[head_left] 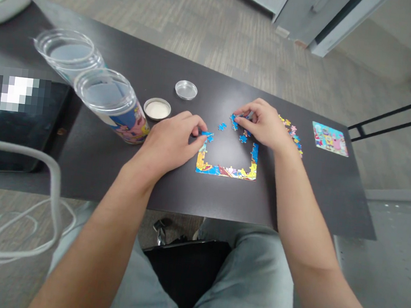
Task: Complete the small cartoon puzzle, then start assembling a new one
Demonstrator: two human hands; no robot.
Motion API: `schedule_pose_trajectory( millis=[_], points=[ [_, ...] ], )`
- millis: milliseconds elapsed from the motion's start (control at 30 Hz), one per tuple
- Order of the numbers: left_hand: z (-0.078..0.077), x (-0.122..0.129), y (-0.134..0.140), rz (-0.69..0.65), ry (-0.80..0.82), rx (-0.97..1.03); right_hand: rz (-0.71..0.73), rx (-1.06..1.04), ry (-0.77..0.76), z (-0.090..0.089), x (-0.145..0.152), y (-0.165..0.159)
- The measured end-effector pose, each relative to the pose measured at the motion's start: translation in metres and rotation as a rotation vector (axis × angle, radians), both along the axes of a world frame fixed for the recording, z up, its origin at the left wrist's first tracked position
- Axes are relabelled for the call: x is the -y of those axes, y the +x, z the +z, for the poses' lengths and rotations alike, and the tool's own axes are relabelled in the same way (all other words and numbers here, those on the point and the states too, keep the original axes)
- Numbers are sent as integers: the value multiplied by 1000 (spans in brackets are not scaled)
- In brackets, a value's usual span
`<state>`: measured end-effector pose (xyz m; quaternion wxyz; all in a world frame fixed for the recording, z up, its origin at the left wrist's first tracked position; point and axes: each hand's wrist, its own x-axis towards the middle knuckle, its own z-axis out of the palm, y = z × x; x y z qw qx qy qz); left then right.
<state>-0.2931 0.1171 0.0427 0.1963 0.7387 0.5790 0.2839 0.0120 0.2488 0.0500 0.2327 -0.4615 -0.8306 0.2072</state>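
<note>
A partly joined jigsaw puzzle border (225, 171) lies on the dark table, with a bottom row and two sides. My left hand (172, 138) is at its upper left corner, thumb and forefinger closed on a blue puzzle piece (210, 137) there. Farther right, my right hand (262, 123) pinches another blue puzzle piece (234, 122) just above the table. Between the hands lies a loose blue piece (222, 126), and one more loose piece (243, 138) sits below my right fingers. A heap of mixed pieces (293, 134) is partly hidden behind my right hand.
A picture card (330, 138) lies at the right. Left of my left hand stand two clear-topped printed canisters (131, 124), near a round tin lid (157, 109) and a metal lid (186, 90). A black tablet-like device (12, 138) and a white cable (53, 182) occupy the left side.
</note>
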Motion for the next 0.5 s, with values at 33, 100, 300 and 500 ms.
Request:
schedule_pose_trajectory(
  millis=[33,100,300,500],
  points=[
    [0,0,0,2,-6,-3,-7,-1,0,0,1,-1],
    [0,-1,1,6,-16,-10,-12,-19,-10,1,3,-2],
    [3,-1,2,9,-23,-31,86,-183,-196,9,12,-7],
    [1,0,1,17,-9,-23,316,-212,-380,14,27,-26]
  ],
)
